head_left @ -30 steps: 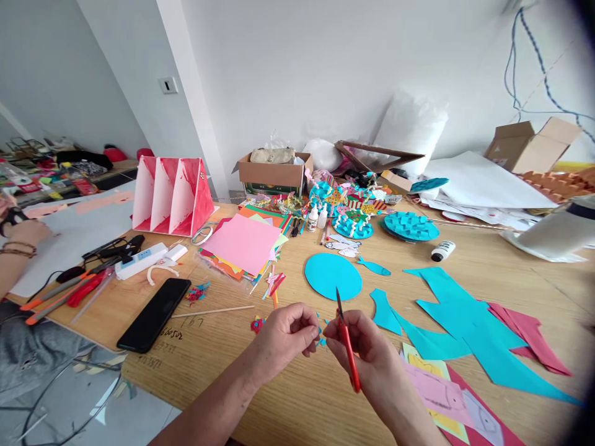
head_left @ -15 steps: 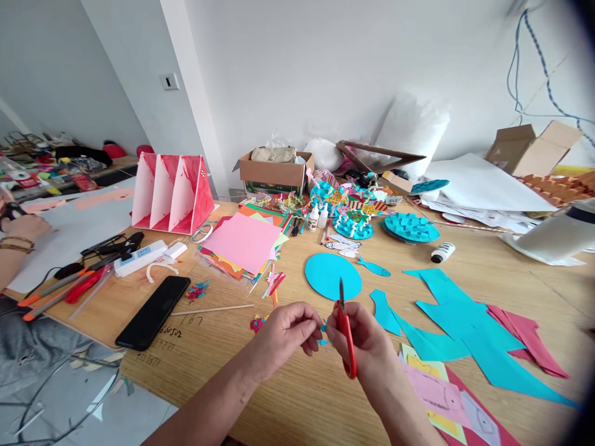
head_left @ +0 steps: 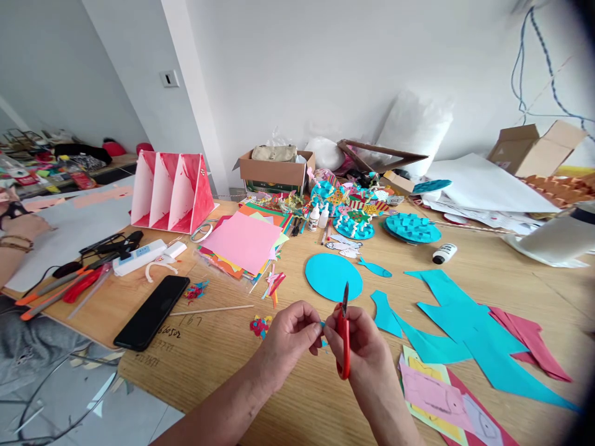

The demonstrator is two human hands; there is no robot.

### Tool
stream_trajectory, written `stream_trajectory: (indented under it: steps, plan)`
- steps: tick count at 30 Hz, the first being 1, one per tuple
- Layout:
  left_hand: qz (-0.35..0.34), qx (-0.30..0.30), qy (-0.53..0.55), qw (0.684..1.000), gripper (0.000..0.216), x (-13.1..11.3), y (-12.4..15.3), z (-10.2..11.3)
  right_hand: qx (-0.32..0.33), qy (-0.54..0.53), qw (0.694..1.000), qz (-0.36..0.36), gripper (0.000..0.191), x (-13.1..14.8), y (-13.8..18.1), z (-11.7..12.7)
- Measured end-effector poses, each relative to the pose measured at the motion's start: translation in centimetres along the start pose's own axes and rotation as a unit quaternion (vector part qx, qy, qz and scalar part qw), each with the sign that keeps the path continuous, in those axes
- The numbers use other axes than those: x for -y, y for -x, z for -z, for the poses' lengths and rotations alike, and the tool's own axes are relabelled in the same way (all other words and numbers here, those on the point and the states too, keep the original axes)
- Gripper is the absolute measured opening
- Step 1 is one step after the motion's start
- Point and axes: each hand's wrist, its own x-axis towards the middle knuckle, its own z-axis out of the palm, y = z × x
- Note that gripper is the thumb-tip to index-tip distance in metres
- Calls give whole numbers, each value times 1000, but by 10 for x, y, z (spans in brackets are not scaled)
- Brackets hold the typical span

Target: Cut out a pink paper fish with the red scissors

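Note:
My left hand point(head_left: 297, 331) pinches a tiny piece of blue paper point(head_left: 322, 324) between thumb and fingertips. Close beside it, my right hand point(head_left: 360, 341) holds red-handled scissors point(head_left: 344, 347), their blades pointing up and away from the paper. The right thumb and fingertip come up against the same blue piece. Beyond the hands lies a blue paper oval point(head_left: 333, 277), with a small blue paper fish point(head_left: 375, 267) to its right. Blue paper offcuts point(head_left: 469, 322) spread over the right side of the table. A little heap of coloured scraps point(head_left: 259, 326) sits left of my left hand.
A black phone point(head_left: 152, 313) and a white power strip point(head_left: 139, 257) lie on the left. Stacked coloured paper point(head_left: 244, 241) is farther back, near glue bottles point(head_left: 314, 218). Pink-and-white shelves point(head_left: 171, 192) stand behind. Another person's hand point(head_left: 23, 229) shows at far left.
My right hand has moved slightly, bringing its fingertips to the blue piece at my left fingertips. The scissors have turned a little, with the blades now leaning slightly right.

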Motion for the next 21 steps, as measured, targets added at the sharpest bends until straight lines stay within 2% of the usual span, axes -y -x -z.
stream_trajectory:
  steps: [3, 8, 15, 21]
  plan:
    - [2, -17, 25, 1000, 15, -4, 0, 2, 29, 108, 993, 22, 13, 2, 5, 4]
    - [1, -37, 92, 995, 16, -9, 1, 1, 50, 278, 954, 97, 17, 1, 11, 8]
    - [-8, -42, 152, 987, 14, -7, 2, -2, 25, 334, 929, 156, 13, -2, 11, 6]
    - [0, -29, 170, 985, 14, -4, 3, -4, 24, 348, 922, 167, 15, -5, 9, 6]
